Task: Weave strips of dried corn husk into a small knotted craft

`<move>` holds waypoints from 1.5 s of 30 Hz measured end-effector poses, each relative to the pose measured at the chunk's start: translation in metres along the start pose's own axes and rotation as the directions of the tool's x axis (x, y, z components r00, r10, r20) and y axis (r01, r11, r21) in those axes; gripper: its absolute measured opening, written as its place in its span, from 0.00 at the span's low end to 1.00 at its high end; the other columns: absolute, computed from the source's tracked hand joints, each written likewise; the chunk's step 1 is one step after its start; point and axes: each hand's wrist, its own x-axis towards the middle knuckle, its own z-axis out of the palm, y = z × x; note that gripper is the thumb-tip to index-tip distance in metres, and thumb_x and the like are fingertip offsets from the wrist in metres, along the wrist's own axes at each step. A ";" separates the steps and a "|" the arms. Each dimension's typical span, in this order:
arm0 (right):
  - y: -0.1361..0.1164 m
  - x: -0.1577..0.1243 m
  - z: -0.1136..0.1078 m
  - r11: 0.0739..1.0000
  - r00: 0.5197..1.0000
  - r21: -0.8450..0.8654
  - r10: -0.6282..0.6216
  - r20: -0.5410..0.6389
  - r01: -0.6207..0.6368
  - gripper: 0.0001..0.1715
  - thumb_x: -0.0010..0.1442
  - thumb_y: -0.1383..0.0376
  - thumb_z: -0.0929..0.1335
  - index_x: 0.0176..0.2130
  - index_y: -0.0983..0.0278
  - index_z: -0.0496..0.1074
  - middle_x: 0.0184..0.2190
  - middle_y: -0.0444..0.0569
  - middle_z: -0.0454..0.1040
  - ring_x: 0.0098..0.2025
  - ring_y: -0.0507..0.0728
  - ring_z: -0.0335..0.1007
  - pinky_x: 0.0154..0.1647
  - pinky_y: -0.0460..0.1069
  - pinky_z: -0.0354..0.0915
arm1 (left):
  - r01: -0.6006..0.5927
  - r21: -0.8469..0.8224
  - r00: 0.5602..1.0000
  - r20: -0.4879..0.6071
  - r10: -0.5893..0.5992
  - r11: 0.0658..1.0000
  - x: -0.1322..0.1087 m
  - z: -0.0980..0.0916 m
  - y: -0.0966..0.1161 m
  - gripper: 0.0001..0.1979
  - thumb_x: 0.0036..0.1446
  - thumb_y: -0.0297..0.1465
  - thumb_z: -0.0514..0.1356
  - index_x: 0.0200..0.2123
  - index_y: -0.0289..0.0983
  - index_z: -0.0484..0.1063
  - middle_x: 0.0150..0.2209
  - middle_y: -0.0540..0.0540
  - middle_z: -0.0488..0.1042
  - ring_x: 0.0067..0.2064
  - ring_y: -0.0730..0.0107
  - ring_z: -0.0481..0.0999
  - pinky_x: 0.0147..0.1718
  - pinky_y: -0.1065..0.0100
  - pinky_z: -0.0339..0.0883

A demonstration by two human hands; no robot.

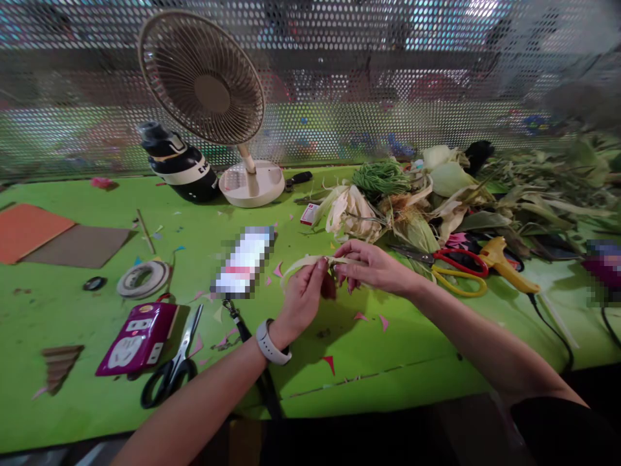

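Above the middle of the green table, my left hand (305,294) pinches a pale strip of husk (301,261) between thumb and fingers. My right hand (366,265) is closed on the same strip from the other side, its fingertips close to my left thumb. The strip curves out leftward past my left hand. A phone (245,262) lies left of my hands. Behind them sit a bundle of dry husks (353,213) and a green tangle of string (381,178). Small pink and red scraps lie around my hands.
Red-and-yellow scissors (460,268) and a yellow glue gun (509,265) lie right. Black-handled scissors (174,369), a purple power strip (140,336) and a tape roll (143,279) lie left. A fan (252,184) and a black bottle (184,171) stand behind, before a perforated metal screen (320,84).
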 end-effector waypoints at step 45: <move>0.015 0.006 0.019 0.975 0.955 -0.201 -0.147 -0.259 0.096 0.15 0.63 0.56 0.60 0.30 0.63 0.61 0.20 0.39 0.61 0.18 0.47 0.59 0.18 0.43 0.58 | 0.034 -0.113 0.981 -0.187 -0.055 0.993 0.004 0.001 0.003 0.10 0.46 0.37 0.67 0.31 0.37 0.79 0.28 0.48 0.78 0.34 0.69 0.74 0.35 0.68 0.68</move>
